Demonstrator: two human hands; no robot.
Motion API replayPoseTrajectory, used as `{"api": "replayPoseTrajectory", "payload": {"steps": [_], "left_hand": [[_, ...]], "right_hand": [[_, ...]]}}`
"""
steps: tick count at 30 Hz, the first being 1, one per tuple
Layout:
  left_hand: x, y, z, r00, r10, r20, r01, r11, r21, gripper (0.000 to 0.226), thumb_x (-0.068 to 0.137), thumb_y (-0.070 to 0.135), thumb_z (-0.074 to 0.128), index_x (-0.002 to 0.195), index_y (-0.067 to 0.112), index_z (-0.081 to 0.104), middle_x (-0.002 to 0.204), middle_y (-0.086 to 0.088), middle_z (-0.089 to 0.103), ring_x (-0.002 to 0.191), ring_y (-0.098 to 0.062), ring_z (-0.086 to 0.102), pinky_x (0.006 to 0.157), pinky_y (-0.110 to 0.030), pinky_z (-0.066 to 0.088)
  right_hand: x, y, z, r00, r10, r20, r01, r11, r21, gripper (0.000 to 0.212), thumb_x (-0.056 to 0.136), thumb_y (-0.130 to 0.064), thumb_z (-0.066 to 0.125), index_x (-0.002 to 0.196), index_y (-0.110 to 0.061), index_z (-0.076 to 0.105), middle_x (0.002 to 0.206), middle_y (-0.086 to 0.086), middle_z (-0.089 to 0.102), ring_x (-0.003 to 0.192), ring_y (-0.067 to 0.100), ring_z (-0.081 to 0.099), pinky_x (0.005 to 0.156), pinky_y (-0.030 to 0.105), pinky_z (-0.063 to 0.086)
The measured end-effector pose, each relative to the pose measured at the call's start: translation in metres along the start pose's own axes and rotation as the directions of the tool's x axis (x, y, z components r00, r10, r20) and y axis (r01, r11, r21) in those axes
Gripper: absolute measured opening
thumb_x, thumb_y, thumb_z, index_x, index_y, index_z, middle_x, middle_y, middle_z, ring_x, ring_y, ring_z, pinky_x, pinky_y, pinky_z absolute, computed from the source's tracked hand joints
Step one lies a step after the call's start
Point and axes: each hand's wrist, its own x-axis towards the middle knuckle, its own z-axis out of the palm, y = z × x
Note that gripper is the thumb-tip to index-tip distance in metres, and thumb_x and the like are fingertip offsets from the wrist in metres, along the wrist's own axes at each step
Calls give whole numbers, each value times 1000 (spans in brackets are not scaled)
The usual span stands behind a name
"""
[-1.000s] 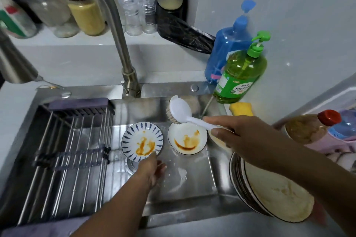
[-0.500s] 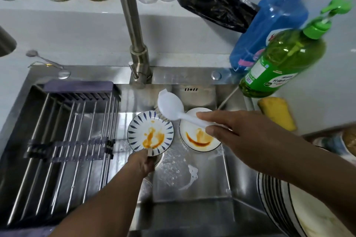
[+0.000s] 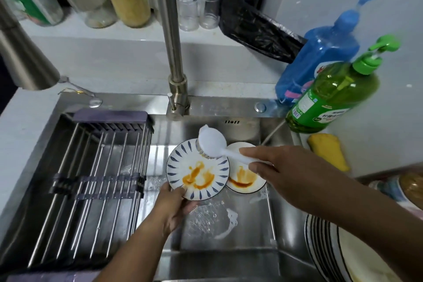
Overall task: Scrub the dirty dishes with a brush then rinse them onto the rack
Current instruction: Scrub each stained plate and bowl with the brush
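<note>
A small blue-striped plate [image 3: 180,168] smeared with orange sauce is lifted and tilted above the sink floor. My left hand [image 3: 175,206] grips its near edge. My right hand [image 3: 286,176] holds the handle of a white dish brush [image 3: 211,141], whose bristled head touches the far rim of that plate. A plain white dish [image 3: 246,181] with brown sauce lies in the sink just right of it, partly under my right hand. The metal drying rack [image 3: 91,178] spans the sink's left half and holds nothing.
The faucet [image 3: 170,36] rises behind the sink [image 3: 229,258]. A green soap bottle [image 3: 332,96], a blue bottle [image 3: 320,59] and a yellow sponge [image 3: 327,151] stand at the right. A stack of dirty plates [image 3: 338,252] sits at the lower right. Jars line the back shelf.
My left hand took hold of the striped plate and lifted it. The brush moved left from above the white dish onto the striped plate's far rim.
</note>
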Motion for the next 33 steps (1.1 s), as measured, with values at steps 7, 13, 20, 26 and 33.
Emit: {"api": "replayPoseTrajectory", "payload": {"steps": [7,13,20,26,33], "left_hand": [[-89,21,5,943,48,331,-52,999,3,39,97,-15,48,124,12,59,108,-19,77,93,-39,76,67,-44,65],[-153,39,1,850,77,521,-98,995,12,48,92,-21,48,131,6,55,118,-22,73,102,-40,74,71,-48,65],[-189,45,-13,806,126,579,-176,984,30,53,89,-25,45,132,6,52,112,-22,75,97,-41,74,63,-46,64],[-202,50,-33,812,178,555,-187,981,-41,52,89,-26,41,131,3,51,113,-24,74,100,-49,71,60,-48,64],[-219,39,-22,762,87,642,-132,991,22,57,90,-26,34,136,5,51,120,-26,71,103,-47,72,66,-53,63]], "right_hand": [[-27,-22,0,999,29,28,-22,975,-219,39,106,-43,41,144,-50,45,137,-10,60,118,16,57,89,33,45],[-44,-40,-10,995,26,-96,-55,947,-317,39,107,-36,35,145,-44,40,130,1,63,116,26,59,86,36,45],[-88,-72,-7,992,-97,84,120,930,-347,42,105,-43,39,145,-54,37,132,-1,62,117,25,57,89,37,44],[-109,-53,-24,1000,-9,-26,-5,866,-500,34,106,-40,37,139,-47,38,114,-2,62,104,23,61,80,38,50],[-97,-99,-25,988,-136,67,151,894,-421,38,106,-43,39,143,-52,40,119,0,64,106,28,61,80,38,49]]}}
